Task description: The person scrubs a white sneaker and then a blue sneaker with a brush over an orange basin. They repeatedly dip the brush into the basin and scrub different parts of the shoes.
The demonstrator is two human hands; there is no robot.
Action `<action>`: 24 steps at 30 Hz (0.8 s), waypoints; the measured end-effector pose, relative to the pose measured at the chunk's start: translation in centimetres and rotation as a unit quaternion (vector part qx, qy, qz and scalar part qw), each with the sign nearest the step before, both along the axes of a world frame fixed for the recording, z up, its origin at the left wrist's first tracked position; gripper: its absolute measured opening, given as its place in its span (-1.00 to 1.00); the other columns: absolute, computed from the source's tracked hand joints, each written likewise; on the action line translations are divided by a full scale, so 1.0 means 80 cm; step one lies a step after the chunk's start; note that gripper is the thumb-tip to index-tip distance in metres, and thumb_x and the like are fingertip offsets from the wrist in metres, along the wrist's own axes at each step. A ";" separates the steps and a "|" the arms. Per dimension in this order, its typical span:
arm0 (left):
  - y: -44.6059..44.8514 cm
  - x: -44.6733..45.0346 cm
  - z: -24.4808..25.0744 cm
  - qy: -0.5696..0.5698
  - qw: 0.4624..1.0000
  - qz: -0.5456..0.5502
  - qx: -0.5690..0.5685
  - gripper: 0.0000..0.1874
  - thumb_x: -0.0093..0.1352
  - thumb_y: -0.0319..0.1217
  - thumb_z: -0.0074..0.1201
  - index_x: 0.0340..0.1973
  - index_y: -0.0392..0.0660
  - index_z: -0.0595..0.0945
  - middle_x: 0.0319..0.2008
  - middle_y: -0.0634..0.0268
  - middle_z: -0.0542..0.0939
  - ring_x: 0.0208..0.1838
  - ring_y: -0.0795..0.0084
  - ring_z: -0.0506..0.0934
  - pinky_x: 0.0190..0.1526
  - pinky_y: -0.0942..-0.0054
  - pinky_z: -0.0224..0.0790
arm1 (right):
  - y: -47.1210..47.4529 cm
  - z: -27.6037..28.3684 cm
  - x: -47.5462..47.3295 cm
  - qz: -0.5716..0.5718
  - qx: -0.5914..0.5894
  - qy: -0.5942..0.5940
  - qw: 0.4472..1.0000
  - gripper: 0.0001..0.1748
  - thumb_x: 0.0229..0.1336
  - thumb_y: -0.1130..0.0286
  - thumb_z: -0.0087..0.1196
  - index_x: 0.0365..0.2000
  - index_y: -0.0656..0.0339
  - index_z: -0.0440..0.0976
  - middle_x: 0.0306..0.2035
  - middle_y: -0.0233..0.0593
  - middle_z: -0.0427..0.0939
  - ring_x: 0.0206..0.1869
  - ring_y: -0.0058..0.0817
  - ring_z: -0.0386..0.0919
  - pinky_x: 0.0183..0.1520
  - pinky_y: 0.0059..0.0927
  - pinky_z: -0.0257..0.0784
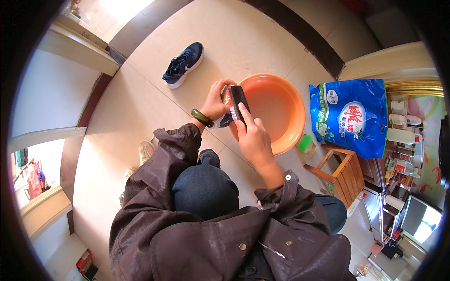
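My left hand (213, 102) grips a dark and white shoe (225, 122) at the left rim of an orange plastic basin (300, 114). Most of that shoe is hidden behind my fingers and the brush. In my right hand (256, 138) is a scrub brush (239, 101) with a black back, its red and white bristles turned against the shoe. My right index finger lies along the brush's back. Cloudy water (277, 112) stands in the basin. A navy sneaker (183, 65) with a white sole rests on the tiled floor beyond my left hand.
Right of the basin are a blue laundry detergent bag (348, 119), a slatted wooden stool (344, 175) and a green-lidded container (306, 144). Bottles (404, 135) crowd a surface at the far right. Beige shoes (146, 151) lie left of my sleeve.
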State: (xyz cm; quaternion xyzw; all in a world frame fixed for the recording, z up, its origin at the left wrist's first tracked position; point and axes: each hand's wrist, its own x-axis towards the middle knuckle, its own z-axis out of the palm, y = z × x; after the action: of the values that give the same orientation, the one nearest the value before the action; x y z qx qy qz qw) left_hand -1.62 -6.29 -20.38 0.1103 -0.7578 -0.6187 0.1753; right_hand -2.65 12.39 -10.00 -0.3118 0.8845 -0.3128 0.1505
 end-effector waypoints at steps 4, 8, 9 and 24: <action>0.007 -0.003 0.004 -0.015 0.999 0.020 -0.023 -0.30 -0.03 -0.36 0.38 0.06 -0.16 0.50 0.01 0.01 0.49 0.17 -0.03 0.41 0.25 0.18 0.24 | -0.036 -0.005 -0.059 -0.022 -0.056 -0.008 0.998 -0.51 0.35 0.23 0.01 0.24 0.09 0.42 -0.24 0.23 0.54 -0.23 0.19 0.54 -0.10 0.00 0.48; -0.003 -0.006 -0.014 0.001 1.000 0.010 -0.003 -0.33 0.01 -0.35 0.36 0.07 -0.16 0.51 -0.01 -0.01 0.51 0.13 -0.02 0.45 0.23 0.18 0.26 | -0.002 -0.006 0.001 -0.002 -0.007 -0.008 1.000 -0.52 0.37 0.24 -0.01 0.25 0.05 0.40 -0.22 0.26 0.53 -0.22 0.21 0.54 -0.11 0.03 0.47; 0.001 -0.010 -0.017 -0.002 1.000 0.005 0.023 -0.30 0.01 -0.35 0.37 0.09 -0.17 0.50 -0.01 -0.02 0.51 0.14 -0.02 0.45 0.22 0.20 0.27 | -0.005 -0.001 -0.008 -0.006 -0.024 0.005 1.000 -0.52 0.37 0.23 -0.01 0.25 0.04 0.40 -0.23 0.26 0.53 -0.21 0.21 0.54 -0.11 0.04 0.47; -0.061 0.036 0.025 -0.031 0.974 -0.128 0.186 -0.08 -0.02 -0.60 0.17 0.35 -0.14 0.36 0.15 0.26 0.51 0.18 0.43 0.46 0.34 0.46 0.18 | 0.097 -0.217 -0.152 -0.179 0.166 -0.073 0.967 -0.30 0.34 0.25 0.04 0.39 0.16 0.08 0.11 0.21 0.51 0.13 0.08 0.53 0.14 -0.03 0.45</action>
State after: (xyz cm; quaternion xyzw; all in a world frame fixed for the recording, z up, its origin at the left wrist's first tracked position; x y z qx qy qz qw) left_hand 1.24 -11.16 -18.35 0.0617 -0.6426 -0.7622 0.0476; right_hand -14.77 20.12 -27.34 -0.0949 0.9520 -0.2051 0.2063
